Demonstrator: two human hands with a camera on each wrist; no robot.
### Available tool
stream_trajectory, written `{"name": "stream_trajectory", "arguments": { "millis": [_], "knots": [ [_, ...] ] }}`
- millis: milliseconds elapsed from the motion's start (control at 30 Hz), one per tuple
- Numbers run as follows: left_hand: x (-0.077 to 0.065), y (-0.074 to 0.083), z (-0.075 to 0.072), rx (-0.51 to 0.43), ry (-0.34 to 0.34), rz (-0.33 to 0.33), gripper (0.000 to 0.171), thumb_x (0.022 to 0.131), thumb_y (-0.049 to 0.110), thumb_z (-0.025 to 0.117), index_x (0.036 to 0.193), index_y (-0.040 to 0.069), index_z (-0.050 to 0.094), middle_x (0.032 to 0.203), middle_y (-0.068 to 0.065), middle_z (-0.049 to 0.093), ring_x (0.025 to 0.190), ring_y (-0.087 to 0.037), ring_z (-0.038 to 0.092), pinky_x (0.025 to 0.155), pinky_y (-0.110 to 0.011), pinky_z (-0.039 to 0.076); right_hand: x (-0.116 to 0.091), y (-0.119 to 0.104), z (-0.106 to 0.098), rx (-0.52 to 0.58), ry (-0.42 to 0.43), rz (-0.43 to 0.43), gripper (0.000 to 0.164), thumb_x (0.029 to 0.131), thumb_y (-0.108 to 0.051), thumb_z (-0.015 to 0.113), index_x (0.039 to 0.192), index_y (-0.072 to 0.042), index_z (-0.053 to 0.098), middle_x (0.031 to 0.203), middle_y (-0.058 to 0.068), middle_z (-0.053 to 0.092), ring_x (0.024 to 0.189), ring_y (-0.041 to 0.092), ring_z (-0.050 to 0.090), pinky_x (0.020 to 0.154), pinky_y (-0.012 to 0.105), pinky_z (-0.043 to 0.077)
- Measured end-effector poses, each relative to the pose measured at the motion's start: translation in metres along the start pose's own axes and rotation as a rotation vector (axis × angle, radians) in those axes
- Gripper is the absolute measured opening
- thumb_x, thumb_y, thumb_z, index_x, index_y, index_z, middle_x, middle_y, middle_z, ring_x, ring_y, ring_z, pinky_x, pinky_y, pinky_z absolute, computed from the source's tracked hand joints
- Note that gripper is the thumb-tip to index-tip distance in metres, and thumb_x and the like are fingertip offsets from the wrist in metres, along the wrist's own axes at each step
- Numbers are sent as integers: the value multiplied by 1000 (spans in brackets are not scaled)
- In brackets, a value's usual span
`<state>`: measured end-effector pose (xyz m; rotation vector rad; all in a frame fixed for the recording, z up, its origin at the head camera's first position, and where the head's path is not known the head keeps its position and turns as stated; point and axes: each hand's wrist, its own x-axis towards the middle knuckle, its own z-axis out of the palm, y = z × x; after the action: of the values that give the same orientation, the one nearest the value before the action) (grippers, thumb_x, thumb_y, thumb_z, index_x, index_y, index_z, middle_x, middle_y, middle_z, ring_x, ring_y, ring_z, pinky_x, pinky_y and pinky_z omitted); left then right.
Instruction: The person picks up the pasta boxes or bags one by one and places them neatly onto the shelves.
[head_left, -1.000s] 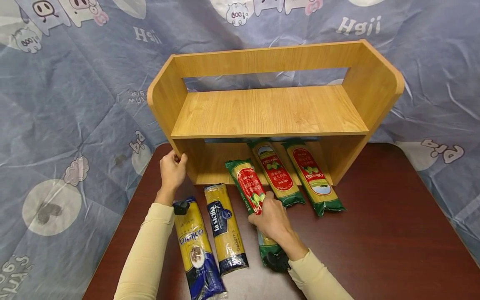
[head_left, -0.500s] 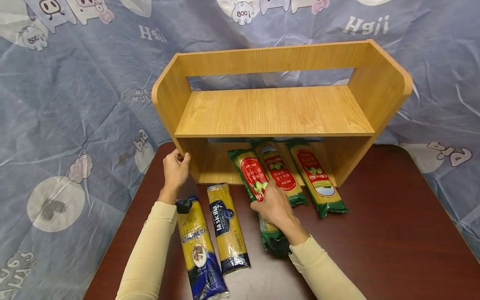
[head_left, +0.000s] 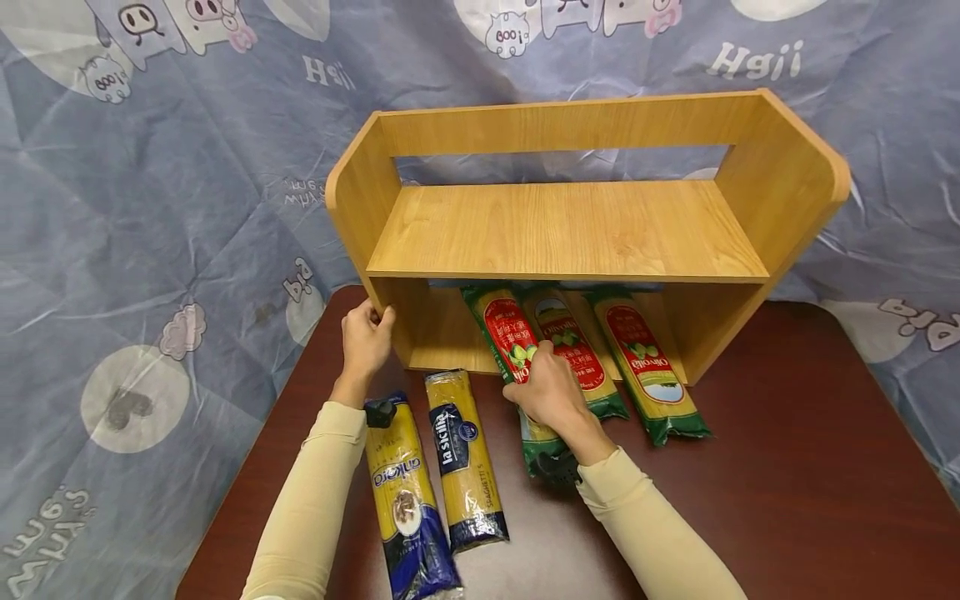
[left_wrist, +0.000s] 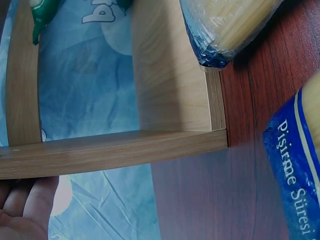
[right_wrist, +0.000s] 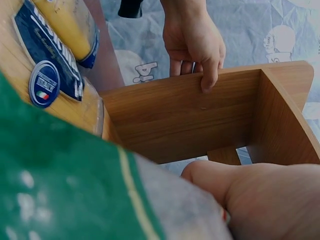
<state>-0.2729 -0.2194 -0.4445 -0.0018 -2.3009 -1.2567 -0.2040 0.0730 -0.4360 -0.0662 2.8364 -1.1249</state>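
Observation:
My right hand [head_left: 549,390] grips a green-ended pasta packet [head_left: 510,332] with a red label, its far end inside the lower level of the wooden shelf [head_left: 570,229]. In the right wrist view the packet's green end [right_wrist: 65,170] fills the lower left. My left hand [head_left: 366,342] holds the front edge of the shelf's left side panel, thumb inside and fingers outside, as the right wrist view shows. Two similar packets, a middle one [head_left: 572,346] and a right one [head_left: 645,362], lie partly in the lower level with their near ends sticking out.
On the dark red table [head_left: 780,467], a yellow and navy La Sicilia spaghetti packet [head_left: 467,458] lies before the shelf. Left of it is a yellow and blue Ankara packet [head_left: 405,500], beside my left forearm. A printed blue cloth [head_left: 225,167] hangs behind.
My right hand has pushed its pasta packet forward, deeper into the shelf's lower level. My left hand keeps its hold on the side panel. The head view has shifted slightly.

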Motion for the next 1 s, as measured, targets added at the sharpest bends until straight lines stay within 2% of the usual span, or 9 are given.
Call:
{"name": "stream_trajectory", "arguments": {
  "millis": [67, 267, 467, 800, 1000],
  "knots": [
    [-1, -1, 1, -9, 1, 0, 16, 97, 8, 64, 99, -4, 74, 78, -15, 73, 65, -21, 63, 47, -25, 39, 4, -1, 0, -7, 17, -8, 85, 74, -22, 80, 137, 14, 36, 84, 16, 62, 68, 28, 60, 60, 38, 48],
    [-1, -3, 0, -5, 12, -3, 17, 97, 11, 64, 100, -3, 74, 79, -13, 74, 67, -21, 64, 49, -25, 41, 15, -4, 0, -16, 21, -9, 84, 75, -24, 81, 137, 12, 37, 89, 18, 62, 69, 30, 62, 61, 39, 49],
    [0, -2, 2, 17, 18, 2, 17, 97, 11, 63, 99, -2, 74, 76, -13, 72, 64, -20, 61, 50, -25, 40, 26, -3, 4, -38, 34, -8, 74, 73, -26, 82, 126, 8, 43, 93, 20, 61, 76, 33, 62, 65, 42, 51],
    [1, -1, 3, 24, 20, -16, 16, 97, 11, 64, 98, -2, 74, 74, -12, 70, 62, -20, 56, 49, -23, 37, 42, -6, 12, -39, 2, 7, 72, 75, -27, 82, 126, 8, 44, 92, 19, 61, 80, 34, 62, 69, 44, 52],
    [0, -1, 3, 31, 13, -19, 17, 98, 11, 64, 101, -2, 74, 78, -13, 72, 66, -21, 60, 52, -26, 41, 51, -5, 18, -39, -17, 3, 65, 76, -24, 81, 121, 7, 46, 92, 18, 60, 79, 33, 61, 67, 42, 51]
  ]
}}
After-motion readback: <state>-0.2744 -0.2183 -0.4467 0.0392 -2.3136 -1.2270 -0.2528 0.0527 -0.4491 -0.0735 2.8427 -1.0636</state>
